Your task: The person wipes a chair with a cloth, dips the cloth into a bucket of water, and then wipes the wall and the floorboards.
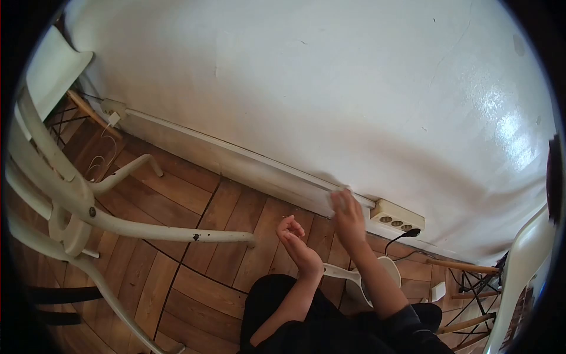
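My right hand (348, 213) reaches to the white cable trunking (259, 155) low on the wall. Its fingers are bent and a little blurred, with a small whitish thing at the tips that I cannot make out. Beside it, lower and to the left, my left hand (295, 241) hangs above the floor, fingers loosely curled and nothing visible in them. Under my right forearm stands a pale pot with a long handle (341, 272), partly hidden by the arm. Just right of my right hand, a multi-socket block (398, 216) is fixed at the trunking's end.
A black plug (411, 233) with a cable hangs by the sockets. At left, a cream metal chair base (171, 232) spreads its legs over the wooden floor (203, 283). A white charger (114, 118) sits in the far-left outlet. Another white chair (530, 248) stands at right.
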A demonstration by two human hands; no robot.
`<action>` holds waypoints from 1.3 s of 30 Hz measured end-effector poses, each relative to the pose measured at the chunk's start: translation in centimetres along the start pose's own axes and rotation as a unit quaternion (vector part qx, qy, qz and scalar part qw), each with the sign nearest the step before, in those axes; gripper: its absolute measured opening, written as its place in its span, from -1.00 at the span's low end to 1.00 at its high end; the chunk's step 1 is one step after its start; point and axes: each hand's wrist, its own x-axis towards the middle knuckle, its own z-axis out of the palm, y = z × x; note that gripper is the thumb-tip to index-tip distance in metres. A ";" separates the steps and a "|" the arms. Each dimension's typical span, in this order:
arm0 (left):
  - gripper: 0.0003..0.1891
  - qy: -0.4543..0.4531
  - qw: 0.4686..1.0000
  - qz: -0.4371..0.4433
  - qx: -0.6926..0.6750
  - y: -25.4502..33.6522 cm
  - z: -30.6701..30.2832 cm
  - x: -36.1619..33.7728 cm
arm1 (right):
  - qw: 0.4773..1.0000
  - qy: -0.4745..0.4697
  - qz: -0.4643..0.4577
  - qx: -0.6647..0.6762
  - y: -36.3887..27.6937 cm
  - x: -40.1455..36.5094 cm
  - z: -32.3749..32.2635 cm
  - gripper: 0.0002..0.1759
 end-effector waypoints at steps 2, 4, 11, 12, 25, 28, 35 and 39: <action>-0.47 0.004 1.000 -0.011 0.002 0.0 0.1 0.1 | 0.998 0.042 -0.034 0.014 -2.2 2.0 1.6 -0.43; -0.47 0.010 1.000 -0.018 0.005 -0.1 0.2 0.3 | 0.998 0.056 -0.038 0.015 -4.0 3.6 2.6 -0.44; -0.46 0.003 1.000 -0.018 0.001 -0.1 -0.4 0.3 | 0.992 -0.038 0.070 -0.095 -1.7 2.1 -0.9 -0.55; -0.47 0.004 1.000 -0.014 -0.004 -0.1 -0.3 0.4 | 0.989 -0.034 0.082 -0.118 -0.6 1.2 -1.6 -0.54; -0.46 -0.004 1.000 -0.012 0.000 -0.3 0.2 0.2 | 0.986 0.075 0.085 -0.123 -2.9 2.4 1.6 -0.55; -0.47 -0.018 1.000 -0.001 0.005 -0.4 0.1 0.4 | 0.993 0.076 0.075 -0.054 -3.6 3.8 1.1 -0.59; -0.52 -0.040 0.998 0.000 0.038 -1.0 0.0 0.3 | 0.993 -0.026 0.068 0.090 -0.3 -2.9 -7.8 -0.69; -0.62 -0.204 0.971 -0.087 0.089 -1.2 -0.3 -0.5 | 0.975 -0.114 0.162 0.105 3.5 -10.6 -13.0 -0.68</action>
